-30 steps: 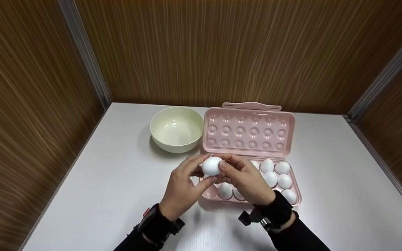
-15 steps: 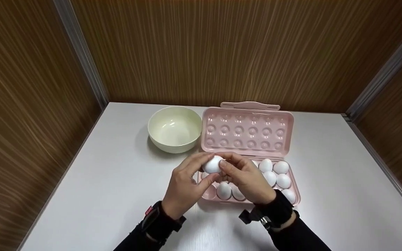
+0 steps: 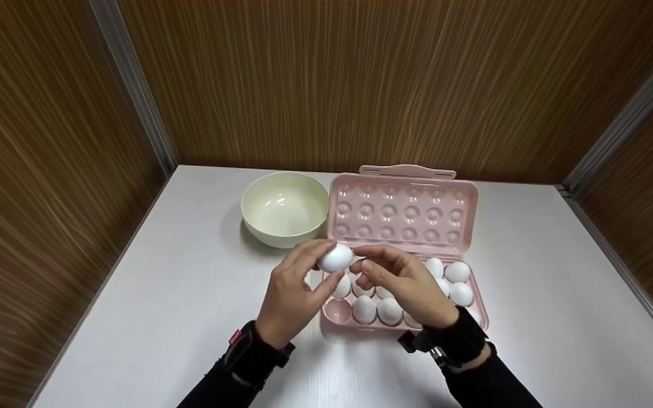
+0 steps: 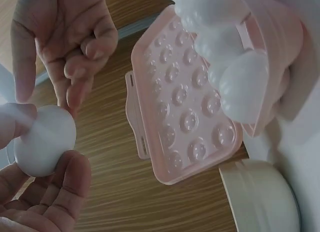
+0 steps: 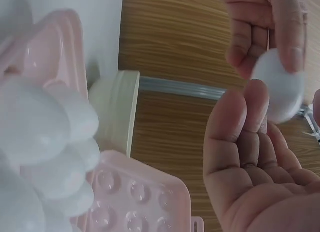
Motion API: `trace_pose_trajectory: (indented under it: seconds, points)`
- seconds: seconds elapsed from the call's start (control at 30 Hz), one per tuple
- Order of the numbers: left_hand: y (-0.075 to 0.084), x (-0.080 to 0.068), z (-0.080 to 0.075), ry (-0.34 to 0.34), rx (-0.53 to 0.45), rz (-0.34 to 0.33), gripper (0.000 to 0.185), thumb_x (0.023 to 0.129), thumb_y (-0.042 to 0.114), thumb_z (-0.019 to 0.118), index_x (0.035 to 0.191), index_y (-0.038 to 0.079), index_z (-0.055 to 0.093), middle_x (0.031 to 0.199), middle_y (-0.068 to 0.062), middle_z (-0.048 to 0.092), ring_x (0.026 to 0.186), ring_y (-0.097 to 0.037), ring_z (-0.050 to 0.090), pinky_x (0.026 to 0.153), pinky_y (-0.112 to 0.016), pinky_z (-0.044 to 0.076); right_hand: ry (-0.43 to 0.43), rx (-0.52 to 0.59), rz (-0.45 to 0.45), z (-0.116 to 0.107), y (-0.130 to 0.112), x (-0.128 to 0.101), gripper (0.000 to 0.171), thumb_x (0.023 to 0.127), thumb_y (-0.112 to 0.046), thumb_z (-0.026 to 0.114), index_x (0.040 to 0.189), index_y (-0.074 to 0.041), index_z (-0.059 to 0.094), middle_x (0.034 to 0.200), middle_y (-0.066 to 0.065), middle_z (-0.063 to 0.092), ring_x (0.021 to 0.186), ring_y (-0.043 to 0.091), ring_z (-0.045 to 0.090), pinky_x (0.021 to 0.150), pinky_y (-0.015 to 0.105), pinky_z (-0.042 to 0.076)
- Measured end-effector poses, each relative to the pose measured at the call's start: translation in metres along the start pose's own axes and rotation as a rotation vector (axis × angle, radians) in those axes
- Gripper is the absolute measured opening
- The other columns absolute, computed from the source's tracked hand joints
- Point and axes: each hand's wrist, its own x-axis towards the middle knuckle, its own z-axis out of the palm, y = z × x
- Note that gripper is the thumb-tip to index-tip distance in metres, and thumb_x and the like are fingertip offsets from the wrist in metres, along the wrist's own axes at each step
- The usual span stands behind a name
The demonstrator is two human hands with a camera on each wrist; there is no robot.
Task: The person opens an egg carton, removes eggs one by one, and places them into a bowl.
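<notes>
One egg [image 3: 335, 258] pinched in left fingers [image 3: 307, 256]; right fingers [image 3: 382, 251] parted.

The left hand [image 5: 255, 11] pinches a smooth white oval egg [image 5: 279, 89] just beside the right hand [image 5: 257, 179]; whether they touch is unclear.

In the head view, the left arm [image 3: 219, 385] and right arm [image 3: 488, 382] extend from the bottom edge, the left hand [image 3: 291, 292] pinching between thumb and fingertips below centre, the right hand [image 3: 417, 289] lower right of centre, fingers loosely bent.
</notes>
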Motion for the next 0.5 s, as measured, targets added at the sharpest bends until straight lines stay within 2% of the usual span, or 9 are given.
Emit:
trace_pose_trajectory:
  seconds: [0.1, 0.2, 0.33, 0.5]
  points:
    - [-0.014, 0.009, -0.006, 0.025, 0.062, -0.038, 0.043, 0.090, 0.008, 0.085, 0.130, 0.000, 0.071, 0.128, -0.017, 0.073, 0.113, -0.026, 0.075, 0.095, -0.030, 0.064, 0.040, -0.049, -0.014, -0.005, -0.001, 0.000, 0.039, 0.107, -0.013, 0.063, 0.138, 0.011, 0.059, 0.113, 0.007, 0.077, 0.092, 0.012, 0.074, 0.086, 0.028, 0.063]
    - [-0.034, 0.019, -0.011, 0.018, 0.172, -0.083, 0.043, 0.090, 0.009, 0.084, 0.130, -0.001, 0.071, 0.128, -0.018, 0.072, 0.115, -0.030, 0.074, 0.100, -0.036, 0.063, 0.074, -0.104, -0.041, -0.009, 0.000, 0.001, 0.037, 0.106, -0.009, 0.063, 0.136, 0.013, 0.060, 0.114, 0.015, 0.075, 0.092, 0.012, 0.074, 0.086, 0.027, 0.064]
    - [-0.063, 0.033, -0.012, -0.048, 0.312, -0.160, 0.041, 0.092, 0.007, 0.082, 0.130, -0.002, 0.069, 0.127, -0.021, 0.070, 0.117, -0.035, 0.073, 0.104, -0.043, 0.061, 0.119, -0.241, -0.072, -0.016, 0.002, 0.003, 0.033, 0.104, -0.011, 0.068, 0.132, 0.007, 0.067, 0.115, 0.017, 0.076, 0.093, 0.013, 0.075, 0.085, 0.024, 0.063]
    - [-0.089, 0.048, -0.011, -0.160, 0.408, -0.259, 0.039, 0.093, 0.007, 0.080, 0.129, -0.003, 0.069, 0.126, -0.024, 0.070, 0.117, -0.040, 0.073, 0.103, -0.048, 0.060, 0.127, -0.391, -0.104, -0.022, 0.003, 0.003, 0.031, 0.102, -0.015, 0.072, 0.129, 0.001, 0.070, 0.112, 0.014, 0.077, 0.094, 0.017, 0.076, 0.084, 0.022, 0.062]
